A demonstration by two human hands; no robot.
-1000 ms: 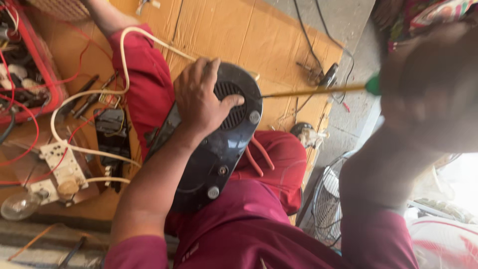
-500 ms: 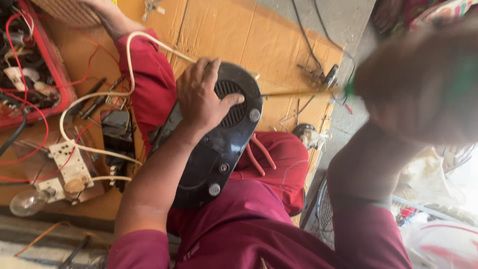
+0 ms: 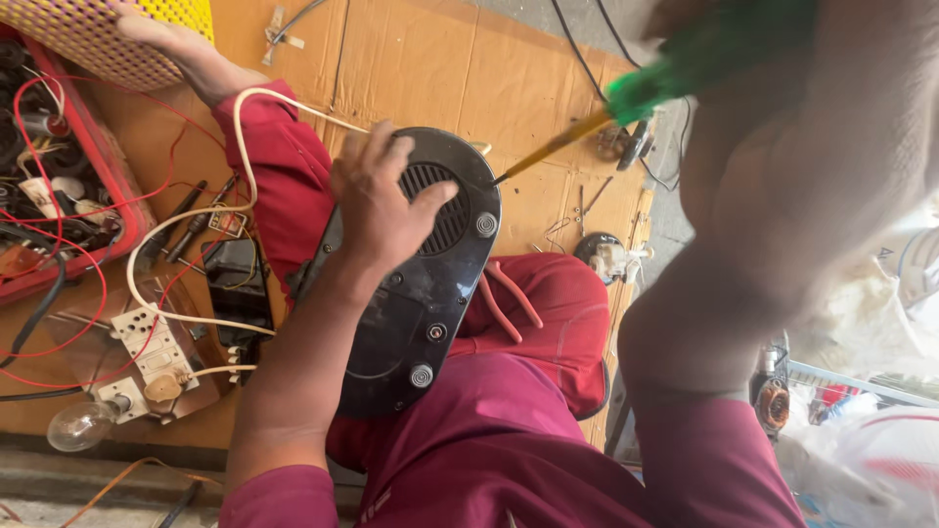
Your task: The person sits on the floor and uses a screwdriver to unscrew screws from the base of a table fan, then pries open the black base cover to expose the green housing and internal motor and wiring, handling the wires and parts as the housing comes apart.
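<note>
Flattened brown cardboard sheeting (image 3: 430,59) covers the floor as a work mat; the person sits on it with legs in dark red trousers (image 3: 548,323) drawn up.

Item 1, nearest the camera: right hand (image 3: 782,166), large and blurred, closed around the green translucent handle of a long-shafted screwdriver (image 3: 685,68). The yellowish shaft slants down and left so that its tip meets the upper right rim of item 2, seemingly at a screw point.

Item 2: black oval plastic appliance base (image 3: 421,293), underside up, with a slotted vent grille and round grey feet. It lies across the lap, which props it at a slant toward the tool.

Item 3: left hand (image 3: 381,200), fingers spread, palm pressed flat on the base over the grille, apparently to brace it against the push of the screwdriver. It grips nothing.

Item 4: white power cord (image 3: 210,210), looping from behind the base over the knee down to item 5.

Item 5, left of the lap: small wooden test board with white sockets and a clear glass bulb (image 3: 83,422), touching the floor mat beside loose red wires.

Item 6, far left: red plastic crate (image 3: 68,244) holding tangled wires and parts, kept within arm's reach.

Item 7, farther: small motor parts (image 3: 611,256) and loose screws on the cardboard past the knee.
</note>
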